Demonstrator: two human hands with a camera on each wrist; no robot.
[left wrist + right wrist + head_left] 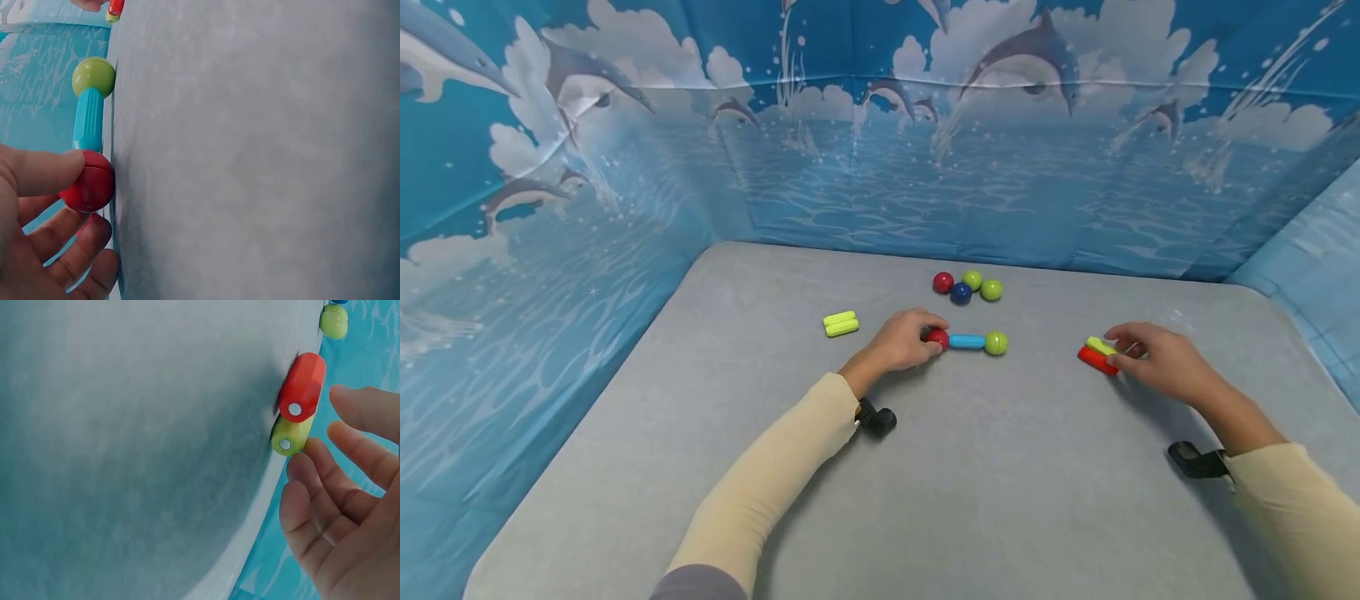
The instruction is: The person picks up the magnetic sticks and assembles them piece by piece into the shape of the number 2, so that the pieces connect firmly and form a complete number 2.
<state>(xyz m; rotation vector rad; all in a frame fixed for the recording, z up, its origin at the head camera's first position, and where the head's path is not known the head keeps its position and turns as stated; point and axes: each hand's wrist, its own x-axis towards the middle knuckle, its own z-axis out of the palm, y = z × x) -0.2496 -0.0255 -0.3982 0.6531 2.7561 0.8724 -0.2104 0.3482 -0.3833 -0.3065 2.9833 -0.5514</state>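
Observation:
My left hand [904, 340] pinches a red ball [91, 182] between thumb and fingers. That ball is joined to one end of a light blue rod [967, 342], and a lime-green ball [996, 342] caps the other end, so the piece lies level like a dumbbell on the grey table. Over on the right, a red rod [302, 387] and a yellow-green rod [291, 436] lie side by side, round metal discs on their ends. My right hand [1161, 360] is beside this pair, its thumb and fingers spread and loosely bent; whether a fingertip touches the yellow-green rod I cannot tell.
Behind the dumbbell piece sit a loose red ball [943, 282], a dark blue ball [961, 293] and two lime balls [992, 290]. Two yellow-green rods [841, 324] lie left of my left hand. A dolphin-print curtain [865, 183] hangs behind the grey table [985, 483].

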